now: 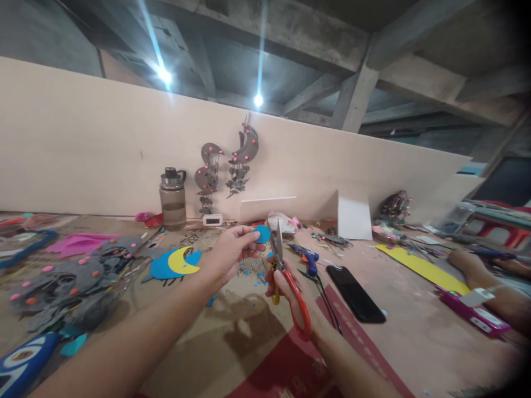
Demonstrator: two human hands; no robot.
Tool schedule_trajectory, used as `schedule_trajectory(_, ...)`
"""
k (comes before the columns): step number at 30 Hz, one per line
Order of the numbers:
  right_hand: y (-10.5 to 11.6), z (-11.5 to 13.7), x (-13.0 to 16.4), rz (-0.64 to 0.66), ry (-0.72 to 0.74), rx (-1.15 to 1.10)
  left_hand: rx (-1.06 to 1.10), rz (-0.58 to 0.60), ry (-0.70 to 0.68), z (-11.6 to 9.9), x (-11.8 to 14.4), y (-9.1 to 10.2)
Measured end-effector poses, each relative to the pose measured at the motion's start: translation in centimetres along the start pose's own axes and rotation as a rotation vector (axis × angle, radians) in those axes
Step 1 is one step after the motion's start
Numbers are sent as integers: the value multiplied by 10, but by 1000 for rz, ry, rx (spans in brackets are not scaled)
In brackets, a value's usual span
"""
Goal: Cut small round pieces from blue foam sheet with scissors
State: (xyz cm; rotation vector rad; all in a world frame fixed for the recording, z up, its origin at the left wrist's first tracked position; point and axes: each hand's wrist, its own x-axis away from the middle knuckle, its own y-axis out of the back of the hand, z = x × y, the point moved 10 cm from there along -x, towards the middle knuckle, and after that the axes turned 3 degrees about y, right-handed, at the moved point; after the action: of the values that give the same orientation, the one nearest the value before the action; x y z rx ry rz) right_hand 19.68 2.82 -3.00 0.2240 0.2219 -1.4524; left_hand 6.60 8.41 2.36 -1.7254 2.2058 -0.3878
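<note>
My left hand (238, 249) pinches a small round blue foam piece (263, 235) between thumb and fingers. Close to its right edge stand the blades of a pair of scissors (296, 304) with red and yellow handles, pointing up and slightly parted. My right hand (286, 284) is closed around those handles. I cannot tell whether the blades touch the foam. Small blue scraps (253, 276) lie on the cardboard beneath both hands. Left of my left hand, a yellow foam crescent (182, 261) rests on a blue foam piece (161, 266).
A blue glue gun (309, 260) and black phone (355, 293) lie to the right. Grey felt pieces with coloured balls (74, 282) fill the left. A water bottle (172, 202) stands by the back board. Another person's arm (477, 276) reaches in at right, near a purple device (473, 314).
</note>
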Motion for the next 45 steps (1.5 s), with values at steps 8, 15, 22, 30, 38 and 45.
schedule_trajectory(8,-7,2,0,96,63,44,34,-28,-33,-1,-1,4)
schedule_trajectory(15,-11,-6,-1,116,17,-15,34,-16,-17,3,-1,2)
schedule_trajectory(22,-11,-7,1,82,-25,-68,14,-4,-33,6,-2,1)
schedule_trajectory(30,-10,-10,4,37,-68,-126,15,-4,-37,5,-2,0)
schedule_trajectory(38,-13,-13,2,76,-45,-166,8,9,-43,5,-1,-2)
schedule_trajectory(45,-13,-14,3,58,-78,-195,-5,7,-43,4,1,-3)
